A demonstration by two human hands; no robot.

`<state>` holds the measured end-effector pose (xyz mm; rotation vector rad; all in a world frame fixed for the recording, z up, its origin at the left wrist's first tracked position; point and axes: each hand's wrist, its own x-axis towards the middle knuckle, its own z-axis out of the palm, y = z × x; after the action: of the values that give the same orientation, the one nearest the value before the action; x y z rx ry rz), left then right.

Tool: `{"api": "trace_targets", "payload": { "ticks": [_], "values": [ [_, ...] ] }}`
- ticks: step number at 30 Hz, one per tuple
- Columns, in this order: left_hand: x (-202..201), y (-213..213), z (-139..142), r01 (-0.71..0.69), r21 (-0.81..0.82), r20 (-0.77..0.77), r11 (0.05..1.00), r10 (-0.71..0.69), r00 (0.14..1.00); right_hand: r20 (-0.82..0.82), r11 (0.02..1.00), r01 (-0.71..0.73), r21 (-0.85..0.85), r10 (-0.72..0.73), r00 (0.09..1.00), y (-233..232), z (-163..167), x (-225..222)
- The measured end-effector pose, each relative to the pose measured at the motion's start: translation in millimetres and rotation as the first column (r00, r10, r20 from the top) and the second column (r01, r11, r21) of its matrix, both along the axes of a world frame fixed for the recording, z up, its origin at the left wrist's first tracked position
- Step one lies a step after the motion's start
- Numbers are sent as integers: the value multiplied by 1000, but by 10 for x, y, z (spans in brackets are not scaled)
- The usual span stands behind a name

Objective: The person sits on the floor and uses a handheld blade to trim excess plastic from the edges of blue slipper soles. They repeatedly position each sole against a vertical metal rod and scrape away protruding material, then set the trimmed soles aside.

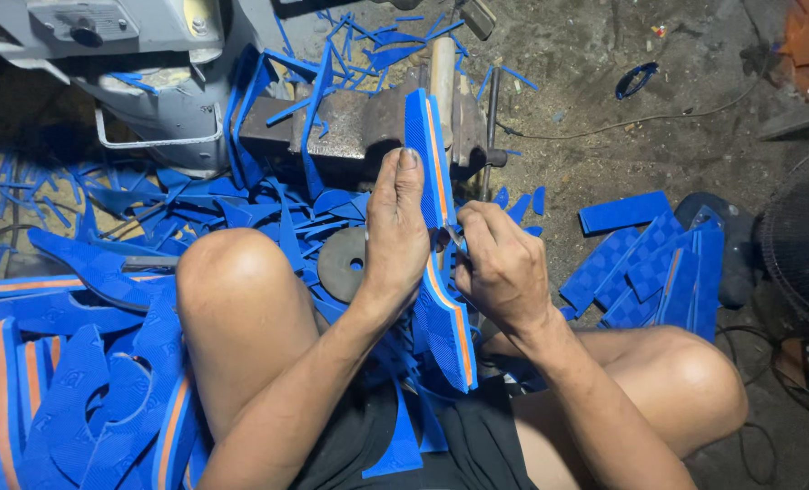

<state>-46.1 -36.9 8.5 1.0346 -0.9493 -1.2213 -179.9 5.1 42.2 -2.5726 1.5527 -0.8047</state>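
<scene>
Single view, head-mounted, looking steeply down from above the person's own lap toward the floor. Faces forward and down: bare knees fill the near edge, left knee [232, 272] near-left, right knee [686, 363] near-right. Both hands sit close to the lens at frame centre, left hand [395, 227] and right hand [500, 263], with forearms running in from the near edge. Far edge reaches a grey machine base [141, 63] far-left and bare dirt floor [604, 54] far-right. A fan grille [804, 245] clips the right edge. No second view, so nothing is shared.
</scene>
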Motion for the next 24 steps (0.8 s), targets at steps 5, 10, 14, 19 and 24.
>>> {"api": "trace_targets", "payload": {
  "ticks": [5, 10, 14, 19, 24],
  "values": [
    [34, 28, 65, -12, 39, 104, 999, 8, 995, -7, 999, 50, -8, -50, 999, -37, -46, 48],
    [24, 102, 172, 69, 129, -16, 989, -67, 998, -3, 996, 87, -30, -87, 996, -86, -25, 73],
    [23, 131, 194, 114, 158, -67, 981, -104, 992, 8, 995, 85, -55, -84, 996, -133, -2, 69],
    [14, 199, 196, 129, 50, 53, 990, -131, 990, 10, 993, 105, -60, -105, 994, -225, 9, 10],
    [-18, 285, 226, 187, 111, 102, 976, -198, 975, 15, 988, 150, -47, -149, 989, -290, 32, -50]
  ]
}}
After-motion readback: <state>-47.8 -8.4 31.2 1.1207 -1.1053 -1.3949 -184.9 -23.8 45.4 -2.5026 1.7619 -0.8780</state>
